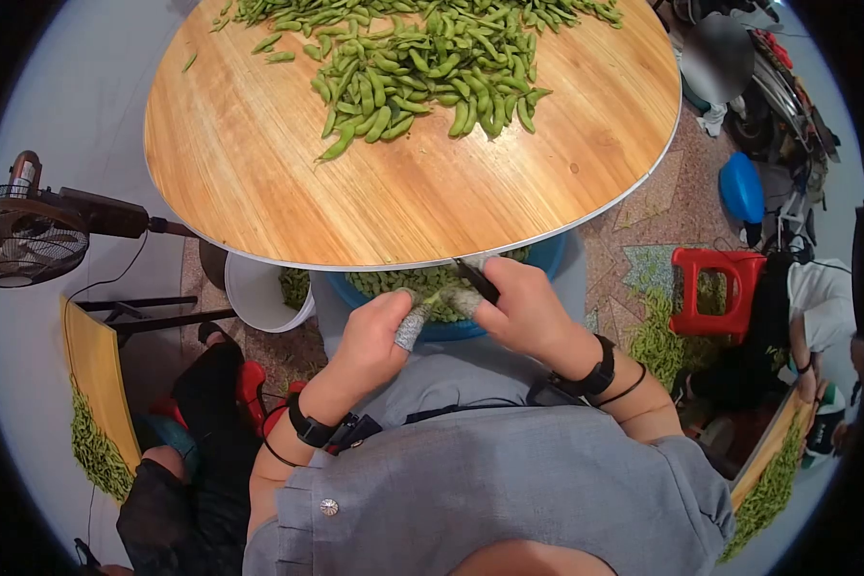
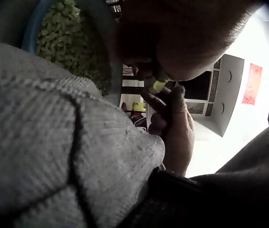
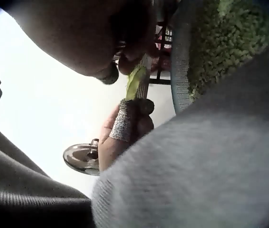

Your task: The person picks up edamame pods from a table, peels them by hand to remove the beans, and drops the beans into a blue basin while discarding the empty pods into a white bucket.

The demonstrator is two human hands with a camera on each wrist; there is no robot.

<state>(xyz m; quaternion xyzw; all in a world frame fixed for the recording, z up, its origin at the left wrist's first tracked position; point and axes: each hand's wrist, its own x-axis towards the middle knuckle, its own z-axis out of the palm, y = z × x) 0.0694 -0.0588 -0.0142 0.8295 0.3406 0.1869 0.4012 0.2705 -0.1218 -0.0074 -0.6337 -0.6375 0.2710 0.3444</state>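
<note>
Above a blue basin [image 1: 445, 332] of green beans, both hands meet at a green pod [image 1: 433, 299]. My left hand [image 1: 375, 336], its thumb wrapped in grey tape, pinches the pod [image 3: 135, 84]; its fingers are curled. The right hand [image 1: 531, 312] is at the pod's other end, fingers curled, with a dark-handled tool [image 1: 477, 279] in its grip near the table edge. In the left wrist view the pod [image 2: 157, 86] shows between the fingertips of both hands. What the tool's tip touches is hidden.
Pods [image 1: 422, 72] lie heaped on the round wooden table [image 1: 259, 182], whose edge is just beyond the hands. A white bucket [image 1: 259, 312] stands left of the basin, a fan [image 1: 34, 235] farther left. On the right are a red stool [image 1: 715, 328] and other people.
</note>
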